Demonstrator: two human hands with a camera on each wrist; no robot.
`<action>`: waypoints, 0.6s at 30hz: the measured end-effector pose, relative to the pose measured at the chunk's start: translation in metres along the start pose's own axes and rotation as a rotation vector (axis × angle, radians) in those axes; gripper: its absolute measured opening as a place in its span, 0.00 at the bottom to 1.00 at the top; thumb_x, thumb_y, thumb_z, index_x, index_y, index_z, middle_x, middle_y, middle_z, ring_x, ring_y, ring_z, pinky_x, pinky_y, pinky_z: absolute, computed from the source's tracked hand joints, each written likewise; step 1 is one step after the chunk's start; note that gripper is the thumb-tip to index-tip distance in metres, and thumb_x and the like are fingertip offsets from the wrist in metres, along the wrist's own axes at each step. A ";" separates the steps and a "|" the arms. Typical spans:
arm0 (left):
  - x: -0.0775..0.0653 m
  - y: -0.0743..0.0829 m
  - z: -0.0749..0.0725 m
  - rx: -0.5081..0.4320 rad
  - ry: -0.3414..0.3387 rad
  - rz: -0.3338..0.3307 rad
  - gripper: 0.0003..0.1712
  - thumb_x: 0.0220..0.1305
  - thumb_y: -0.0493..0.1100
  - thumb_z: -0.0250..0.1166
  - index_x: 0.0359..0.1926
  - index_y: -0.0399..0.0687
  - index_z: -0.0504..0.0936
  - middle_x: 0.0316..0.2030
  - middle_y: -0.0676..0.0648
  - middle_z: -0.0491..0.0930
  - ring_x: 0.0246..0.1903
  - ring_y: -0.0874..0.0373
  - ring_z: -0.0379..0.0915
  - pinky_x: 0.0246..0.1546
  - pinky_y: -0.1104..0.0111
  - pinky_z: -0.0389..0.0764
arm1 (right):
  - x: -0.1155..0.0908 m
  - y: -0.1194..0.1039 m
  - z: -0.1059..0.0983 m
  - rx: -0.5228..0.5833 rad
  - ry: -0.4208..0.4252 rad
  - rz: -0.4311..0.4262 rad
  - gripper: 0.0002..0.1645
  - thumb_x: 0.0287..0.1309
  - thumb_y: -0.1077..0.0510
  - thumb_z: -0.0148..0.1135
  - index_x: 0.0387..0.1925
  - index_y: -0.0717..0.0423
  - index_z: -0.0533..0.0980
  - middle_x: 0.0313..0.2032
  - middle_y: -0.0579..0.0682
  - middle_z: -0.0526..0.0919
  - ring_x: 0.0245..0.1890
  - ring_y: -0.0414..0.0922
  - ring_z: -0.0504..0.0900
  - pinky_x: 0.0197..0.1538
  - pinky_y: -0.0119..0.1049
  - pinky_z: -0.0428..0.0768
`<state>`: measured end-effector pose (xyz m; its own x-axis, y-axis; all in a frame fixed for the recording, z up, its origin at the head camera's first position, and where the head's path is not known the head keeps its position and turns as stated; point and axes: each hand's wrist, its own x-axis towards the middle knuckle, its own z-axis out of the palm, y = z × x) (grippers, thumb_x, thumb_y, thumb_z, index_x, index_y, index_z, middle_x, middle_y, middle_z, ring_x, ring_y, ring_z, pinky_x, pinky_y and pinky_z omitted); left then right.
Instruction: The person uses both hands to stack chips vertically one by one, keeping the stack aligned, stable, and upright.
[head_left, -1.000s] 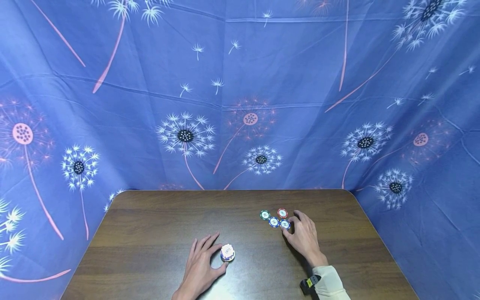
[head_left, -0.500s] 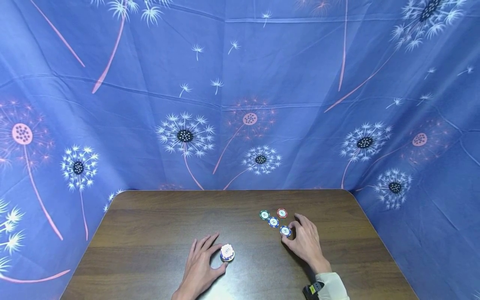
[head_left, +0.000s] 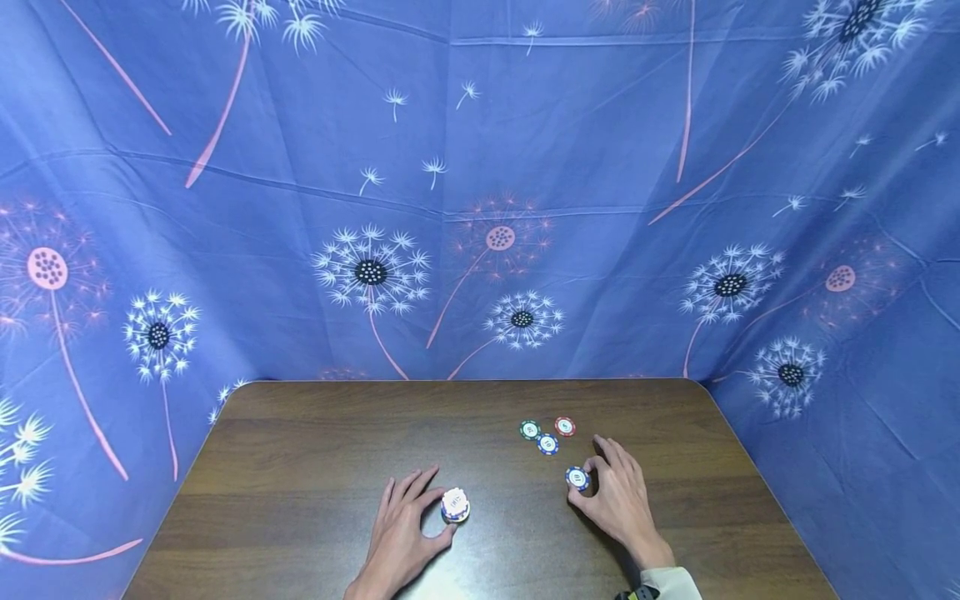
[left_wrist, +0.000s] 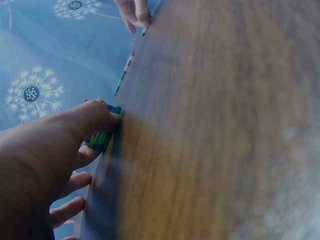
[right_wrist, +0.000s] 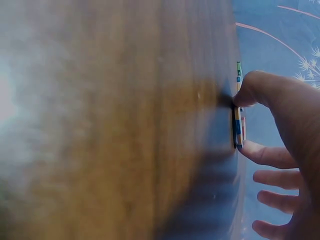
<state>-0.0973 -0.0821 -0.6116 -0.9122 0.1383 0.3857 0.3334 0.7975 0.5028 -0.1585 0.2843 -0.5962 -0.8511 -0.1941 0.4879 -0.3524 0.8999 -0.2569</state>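
Observation:
My left hand (head_left: 401, 532) grips the sides of a short stack of poker chips (head_left: 455, 504) between thumb and forefinger, its other fingers spread. White is the top chip; green, red and other coloured edges (left_wrist: 101, 137) show below it in the left wrist view. To the right, my right hand (head_left: 617, 500) pinches a single blue-and-white poker chip (head_left: 577, 477) by its edge with thumb and forefinger. That chip is flat and very close to the tabletop; whether it touches I cannot tell. Beyond lie a green chip (head_left: 530, 430), a second blue chip (head_left: 547, 444) and a red chip (head_left: 565, 427).
The wooden table (head_left: 337, 425) has rounded far corners. A blue dandelion-print cloth (head_left: 585, 250) hangs behind it and along both sides. A dark device (head_left: 639, 593) is strapped at my right wrist, by a pale sleeve (head_left: 671, 583).
My right hand has drawn the blue chip toward me, away from the other three loose chips. My left hand and the stack have stayed in place.

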 end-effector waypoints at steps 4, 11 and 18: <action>0.000 0.000 0.000 -0.001 0.005 0.004 0.28 0.46 0.53 0.83 0.50 0.51 0.91 0.68 0.47 0.80 0.69 0.41 0.73 0.73 0.34 0.62 | -0.006 0.000 -0.003 -0.004 0.021 -0.022 0.20 0.36 0.50 0.82 0.27 0.51 0.78 0.64 0.69 0.80 0.64 0.71 0.76 0.62 0.71 0.74; 0.000 0.000 0.000 -0.001 0.015 0.009 0.28 0.45 0.53 0.83 0.50 0.51 0.91 0.68 0.47 0.81 0.68 0.42 0.74 0.72 0.34 0.63 | -0.016 -0.006 -0.007 0.000 0.034 -0.044 0.21 0.34 0.50 0.83 0.26 0.49 0.77 0.63 0.69 0.81 0.63 0.71 0.77 0.60 0.71 0.75; 0.000 0.000 0.000 0.003 0.006 0.004 0.28 0.46 0.53 0.83 0.50 0.51 0.91 0.68 0.48 0.81 0.68 0.42 0.73 0.73 0.34 0.63 | -0.015 -0.021 -0.006 0.029 0.024 -0.075 0.22 0.33 0.50 0.84 0.26 0.48 0.76 0.63 0.69 0.81 0.63 0.71 0.78 0.60 0.68 0.75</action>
<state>-0.0971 -0.0823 -0.6118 -0.9095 0.1377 0.3923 0.3362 0.7987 0.4990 -0.1354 0.2707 -0.5929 -0.8122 -0.2507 0.5267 -0.4263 0.8714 -0.2427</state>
